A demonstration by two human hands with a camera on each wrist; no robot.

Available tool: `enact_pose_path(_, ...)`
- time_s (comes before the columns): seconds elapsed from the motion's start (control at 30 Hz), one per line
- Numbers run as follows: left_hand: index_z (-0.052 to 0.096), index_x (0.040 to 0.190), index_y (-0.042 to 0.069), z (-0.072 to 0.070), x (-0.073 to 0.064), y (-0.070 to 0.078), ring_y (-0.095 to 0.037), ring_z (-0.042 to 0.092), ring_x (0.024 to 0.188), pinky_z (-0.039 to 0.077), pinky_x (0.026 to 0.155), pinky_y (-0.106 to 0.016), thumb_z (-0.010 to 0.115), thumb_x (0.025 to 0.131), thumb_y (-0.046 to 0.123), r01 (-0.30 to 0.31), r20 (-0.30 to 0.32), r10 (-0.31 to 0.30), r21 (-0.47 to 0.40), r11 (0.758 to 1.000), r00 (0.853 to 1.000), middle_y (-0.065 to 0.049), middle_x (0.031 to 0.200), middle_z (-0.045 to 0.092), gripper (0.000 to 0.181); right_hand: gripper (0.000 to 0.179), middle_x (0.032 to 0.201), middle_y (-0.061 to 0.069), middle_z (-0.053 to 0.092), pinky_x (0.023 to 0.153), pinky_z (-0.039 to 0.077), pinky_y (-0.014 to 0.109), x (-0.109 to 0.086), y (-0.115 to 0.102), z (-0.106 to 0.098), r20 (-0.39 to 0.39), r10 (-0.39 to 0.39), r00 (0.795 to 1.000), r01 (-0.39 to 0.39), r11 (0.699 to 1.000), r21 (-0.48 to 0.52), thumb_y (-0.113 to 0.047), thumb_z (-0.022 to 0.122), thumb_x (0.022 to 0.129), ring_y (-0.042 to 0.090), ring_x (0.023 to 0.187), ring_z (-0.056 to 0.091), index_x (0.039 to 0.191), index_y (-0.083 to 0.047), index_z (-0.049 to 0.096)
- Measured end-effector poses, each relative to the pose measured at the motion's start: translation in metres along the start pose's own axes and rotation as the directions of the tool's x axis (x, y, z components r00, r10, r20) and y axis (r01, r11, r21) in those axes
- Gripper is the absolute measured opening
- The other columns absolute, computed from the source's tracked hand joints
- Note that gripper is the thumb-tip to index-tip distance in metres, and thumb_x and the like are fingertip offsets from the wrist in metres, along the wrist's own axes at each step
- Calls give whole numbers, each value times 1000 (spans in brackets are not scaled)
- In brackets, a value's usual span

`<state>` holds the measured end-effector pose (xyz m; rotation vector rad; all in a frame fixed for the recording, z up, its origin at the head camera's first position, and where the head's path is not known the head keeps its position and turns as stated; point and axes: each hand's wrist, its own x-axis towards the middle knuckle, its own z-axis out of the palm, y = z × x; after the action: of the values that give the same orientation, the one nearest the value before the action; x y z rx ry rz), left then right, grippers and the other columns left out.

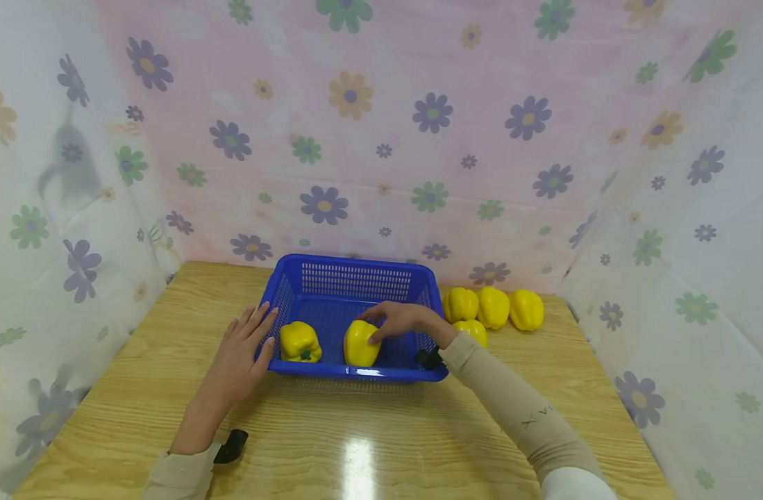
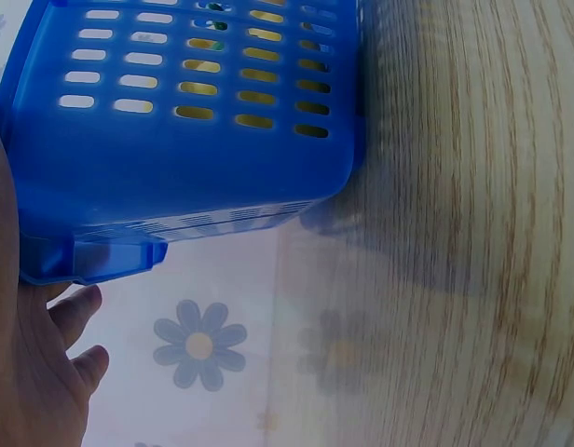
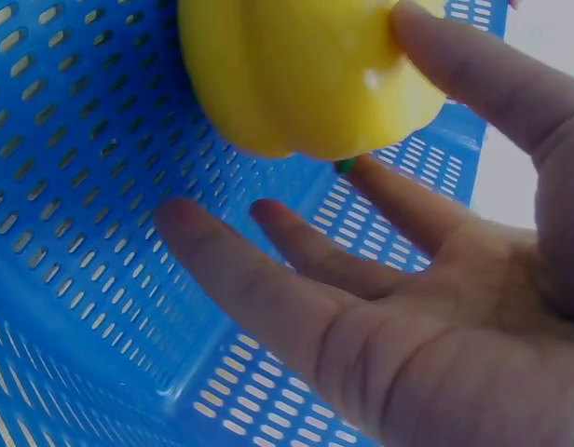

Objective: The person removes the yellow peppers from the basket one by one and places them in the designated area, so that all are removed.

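Note:
A blue plastic basket [image 1: 350, 260] with slotted walls stands on the table. My right hand [image 1: 401, 318] reaches into it over the right side, thumb and a fingertip on a yellow bell pepper [image 1: 361, 344] near the front wall. In the right wrist view, the thumb [image 3: 483, 79] touches that pepper and the other fingers spread below it. Another yellow bell pepper [image 1: 298, 340] lies in the front left corner, its green stem toward me. My left hand [image 1: 236, 357] rests against the basket's left rim, fingers extended; in the left wrist view its fingertips show beside the rim.
Several yellow bell peppers [image 1: 493, 307] sit together on the wooden table [image 1: 493, 437] to the right of the basket, one partly hidden behind my right forearm. Flower-printed cloth [image 1: 381, 139] hangs behind and along both sides of the table.

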<state>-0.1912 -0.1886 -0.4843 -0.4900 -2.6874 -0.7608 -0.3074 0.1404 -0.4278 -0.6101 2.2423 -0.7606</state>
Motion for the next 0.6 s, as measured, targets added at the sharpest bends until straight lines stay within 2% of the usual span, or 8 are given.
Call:
enact_pose_path(0.1,43,154,2,0,0,0,-49,23,151,16,119,-69,45,108,23,-1,-3,1,0,1000,1000,-21,162,34,51,67,150,17,52,103,53,48,2,0,2,-18,64,998,-64,998,2,-31,75,93,34,134,53,149,-5,50)
enact_pose_path(0.2,43,154,2,-1,-1,0,-49,23,151,15,120,-68,45,107,22,4,-3,-4,0,1000,1000,-21,162,34,51,65,147,20,55,97,57,45,3,-2,4,-48,76,996,-74,997,34,-31,72,96,34,129,58,149,-1,49)
enact_pose_path(0.47,42,154,2,-1,0,0,-47,21,152,15,120,-69,45,108,24,10,14,-11,5,1000,1000,-20,163,33,51,55,148,21,54,102,54,44,14,-2,9,-143,-71,987,81,995,65,-21,67,99,36,135,53,146,2,51)
enact_pose_path(0.6,42,155,3,-1,0,0,-47,22,152,16,120,-69,45,108,24,8,15,-8,12,1000,1000,-20,163,33,52,55,143,18,58,96,58,42,20,1,10,-146,-98,984,113,989,99,-20,72,96,34,130,57,144,0,55)
